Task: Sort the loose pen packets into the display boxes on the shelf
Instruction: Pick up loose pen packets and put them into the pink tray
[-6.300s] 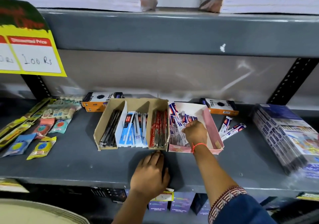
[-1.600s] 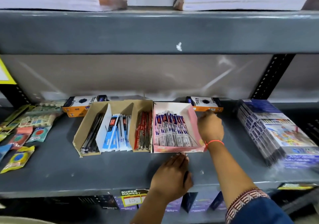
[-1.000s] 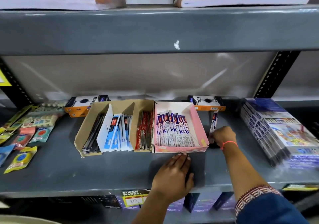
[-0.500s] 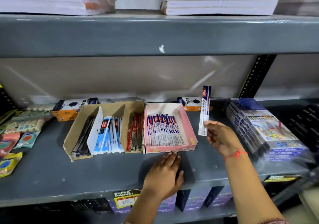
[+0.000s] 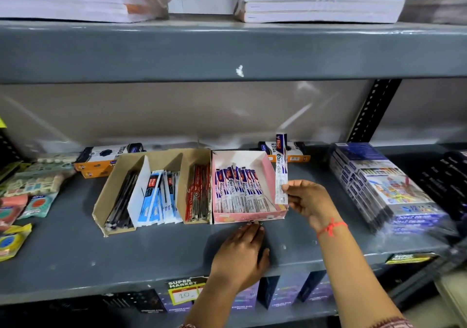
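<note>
Pink card walls of the display box point(image 5: 270, 166) sit just left of the pen packet point(image 5: 281, 173) my right hand point(image 5: 307, 198) pinches upright by its lower end, my left hand point(image 5: 242, 254) lying flat and empty on the shelf point(image 5: 126, 257), so next I judge I must tip it in beside its matching packets.

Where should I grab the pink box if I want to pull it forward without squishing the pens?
Pinch the pink box by its low front wall, coming from the shelf's open front edge. That wall faces you with nothing on it but left hand fingertips below it. The brown box blocks the left side; the right hand holding a pen packet crowds the right.
</note>
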A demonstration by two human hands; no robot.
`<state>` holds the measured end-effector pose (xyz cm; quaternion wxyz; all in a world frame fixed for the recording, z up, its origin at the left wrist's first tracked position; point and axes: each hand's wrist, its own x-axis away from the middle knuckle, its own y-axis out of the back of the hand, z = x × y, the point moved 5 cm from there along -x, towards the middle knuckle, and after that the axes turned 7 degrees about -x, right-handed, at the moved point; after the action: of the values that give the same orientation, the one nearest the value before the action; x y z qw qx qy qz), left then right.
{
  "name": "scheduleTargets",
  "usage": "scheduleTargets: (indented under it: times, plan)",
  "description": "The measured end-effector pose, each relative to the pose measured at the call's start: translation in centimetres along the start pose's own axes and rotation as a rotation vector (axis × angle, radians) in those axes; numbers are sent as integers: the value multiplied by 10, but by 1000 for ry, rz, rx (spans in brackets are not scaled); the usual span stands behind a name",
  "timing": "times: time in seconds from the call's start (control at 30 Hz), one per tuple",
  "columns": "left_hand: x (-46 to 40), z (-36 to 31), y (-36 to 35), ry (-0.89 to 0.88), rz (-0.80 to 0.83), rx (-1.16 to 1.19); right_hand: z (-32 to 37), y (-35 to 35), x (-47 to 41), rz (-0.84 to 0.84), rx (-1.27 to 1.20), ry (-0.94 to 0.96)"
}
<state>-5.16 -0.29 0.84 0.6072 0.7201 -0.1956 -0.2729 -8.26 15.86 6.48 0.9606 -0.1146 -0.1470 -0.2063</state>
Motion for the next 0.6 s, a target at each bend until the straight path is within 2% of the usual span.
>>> scheduleTargets:
  times: [0.07, 0.17, 0.3, 0.43, 0.6]
  plan:
    - [0, 2, 0, 11, 37, 30, 4, -9, -6, -56, 157, 44]
    - [1, 2, -3, -9, 11, 73, 7, -23, -17, -132, 516, 142]
    - [2, 2, -5, 6, -1, 64, 7, -47, -18, -125, 954, 227]
    - [1, 4, -7, 8, -8, 63, 0, -56, -20, -114, 1114, 215]
    - [1, 1, -4, -9, -13, 56, -3, -58, -18, -124, 1202, 190]
